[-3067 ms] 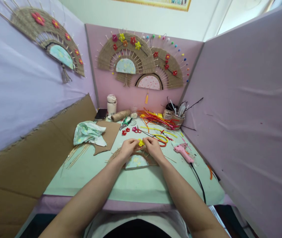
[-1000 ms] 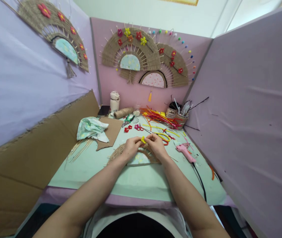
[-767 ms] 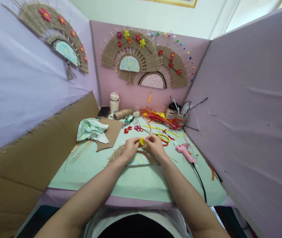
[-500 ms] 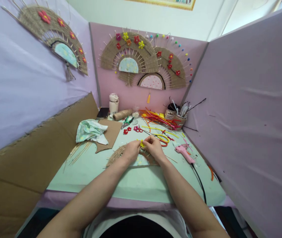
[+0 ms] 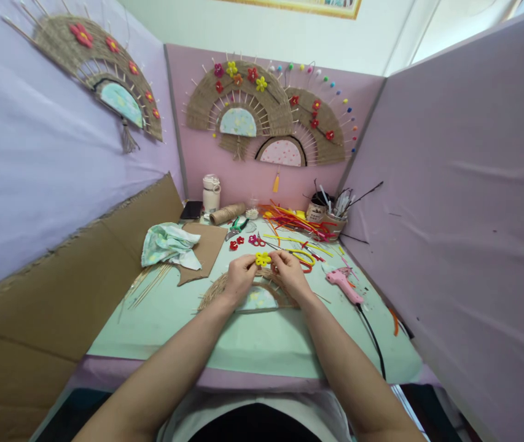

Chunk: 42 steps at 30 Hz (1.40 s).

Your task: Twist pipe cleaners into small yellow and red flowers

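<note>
A small yellow pipe-cleaner flower [image 5: 262, 259] is pinched between my left hand [image 5: 239, 277] and my right hand [image 5: 288, 274]; both hands are closed on it, just above the table. Under my hands lies a half-round woven jute fan [image 5: 249, 298] with a pale patterned centre and thin sticks poking out. The hands hide the fan's upper part.
A pink glue gun [image 5: 342, 283] with a black cord lies to the right. Behind are scissors [image 5: 301, 255], loose pipe cleaners [image 5: 292, 222], small red flowers [image 5: 234, 244], a twine spool [image 5: 226, 213], a cup [image 5: 211, 192], a cloth [image 5: 168, 244] on cardboard and bamboo sticks [image 5: 147, 286]. Finished fans [image 5: 236, 105] hang on the walls.
The flower has stayed between both hands, which shifted slightly while working it. It now shows more open and flat, facing up. The view swayed a little.
</note>
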### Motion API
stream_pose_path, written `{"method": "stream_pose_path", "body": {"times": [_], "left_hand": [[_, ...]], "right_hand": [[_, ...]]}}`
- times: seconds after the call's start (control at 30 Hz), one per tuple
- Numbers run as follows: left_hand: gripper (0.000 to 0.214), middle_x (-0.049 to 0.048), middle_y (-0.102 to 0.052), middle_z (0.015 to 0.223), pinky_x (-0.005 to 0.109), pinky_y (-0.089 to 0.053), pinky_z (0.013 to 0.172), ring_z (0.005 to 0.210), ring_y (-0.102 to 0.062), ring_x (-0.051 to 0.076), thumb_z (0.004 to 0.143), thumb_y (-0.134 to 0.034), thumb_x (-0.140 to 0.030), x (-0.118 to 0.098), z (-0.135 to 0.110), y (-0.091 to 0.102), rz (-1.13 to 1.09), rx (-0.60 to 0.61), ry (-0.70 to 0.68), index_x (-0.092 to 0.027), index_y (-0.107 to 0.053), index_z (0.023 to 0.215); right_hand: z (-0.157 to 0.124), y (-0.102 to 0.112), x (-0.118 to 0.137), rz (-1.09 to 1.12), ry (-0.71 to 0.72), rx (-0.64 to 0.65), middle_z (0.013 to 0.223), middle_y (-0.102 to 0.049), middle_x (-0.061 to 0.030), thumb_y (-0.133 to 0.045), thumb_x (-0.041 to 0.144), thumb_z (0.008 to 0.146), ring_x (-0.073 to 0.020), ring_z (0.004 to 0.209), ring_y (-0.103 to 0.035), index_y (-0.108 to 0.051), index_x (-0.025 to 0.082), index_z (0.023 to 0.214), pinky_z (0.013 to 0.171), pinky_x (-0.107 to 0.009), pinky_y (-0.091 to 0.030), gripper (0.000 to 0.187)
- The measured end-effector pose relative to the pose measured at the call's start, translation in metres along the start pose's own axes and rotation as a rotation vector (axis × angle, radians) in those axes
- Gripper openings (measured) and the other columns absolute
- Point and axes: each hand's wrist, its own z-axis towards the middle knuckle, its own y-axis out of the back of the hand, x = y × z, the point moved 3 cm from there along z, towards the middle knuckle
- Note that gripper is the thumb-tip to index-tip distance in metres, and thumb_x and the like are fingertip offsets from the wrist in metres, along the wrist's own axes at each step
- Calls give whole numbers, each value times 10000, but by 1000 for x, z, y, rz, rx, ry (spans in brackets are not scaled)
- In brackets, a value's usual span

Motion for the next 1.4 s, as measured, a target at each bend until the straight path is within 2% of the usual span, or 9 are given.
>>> {"method": "stream_pose_path", "body": {"times": [0.2, 0.37, 0.47, 0.57, 0.67, 0.73, 1.03, 1.3, 1.4], "left_hand": [[174, 1, -448, 700, 248, -362, 637, 684, -447, 125, 732, -503, -120, 0, 1, 4, 87, -113, -84, -164, -507, 564], [160, 8, -426, 736, 272, -381, 673, 709, -441, 135, 723, -522, -105, 3, 1, 3, 142, -148, -120, -164, -529, 574], [154, 14, -449, 742, 290, -391, 701, 736, -454, 148, 719, -540, -110, 6, 2, 2, 193, -162, -126, -168, -556, 577], [128, 24, -492, 760, 312, -396, 737, 783, -469, 167, 714, -567, -118, 8, 2, 2, 251, -184, -134, -177, -596, 604], [105, 34, -533, 788, 323, -394, 762, 830, -479, 182, 707, -590, -125, 8, 2, 2, 294, -185, -151, -184, -622, 627], [105, 34, -552, 788, 324, -393, 771, 838, -485, 184, 710, -593, -131, 8, 2, 1, 306, -175, -158, -185, -628, 627], [162, 19, -554, 695, 297, -397, 720, 749, -501, 162, 734, -544, -136, 6, 2, 0, 236, -144, -131, -186, -617, 598], [162, 15, -536, 684, 291, -388, 721, 738, -493, 156, 748, -541, -147, 1, 0, 0, 181, -153, -113, -186, -620, 612], [149, 10, -540, 687, 284, -386, 718, 739, -499, 151, 753, -547, -163, 3, 1, 1, 142, -167, -84, -182, -615, 621]], "right_hand": [[1, 1, -1, -29, 55, 16, 578, -494, 32, -546, 522, 749, -96, 481, -391, -590, 177, 794, 439, -224, -290, 351], [1, 3, 3, -117, 156, 2, 635, -548, 6, -509, 460, 795, -118, 555, -461, -614, 176, 798, 515, -242, -374, 303], [-4, 1, 10, -233, 300, -47, 753, -594, -22, -524, 390, 809, -142, 680, -524, -619, 183, 811, 622, -270, -426, 228], [-10, -4, 16, -394, 507, -33, 864, -594, -46, -577, 327, 797, -164, 792, -536, -625, 194, 853, 707, -300, -441, 153], [-15, -8, 17, -528, 669, -21, 864, -586, -53, -592, 288, 804, -178, 845, -532, -637, 200, 850, 776, -333, -434, 110], [-15, -9, 17, -594, 725, -39, 840, -591, -52, -575, 274, 823, -180, 839, -531, -644, 202, 841, 793, -346, -428, 102], [-18, -13, 19, -751, 777, 5, 868, -598, -77, -456, 220, 884, -197, 860, -512, -624, 190, 912, 776, -344, -436, 174], [-16, -11, 17, -657, 760, 2, 860, -600, -73, -457, 221, 882, -192, 848, -527, -621, 192, 896, 769, -349, -450, 168], [-15, -8, 18, -593, 754, -13, 954, -598, -79, -490, 234, 869, -192, 917, -541, -613, 204, 986, 818, -356, -454, 172]]}}
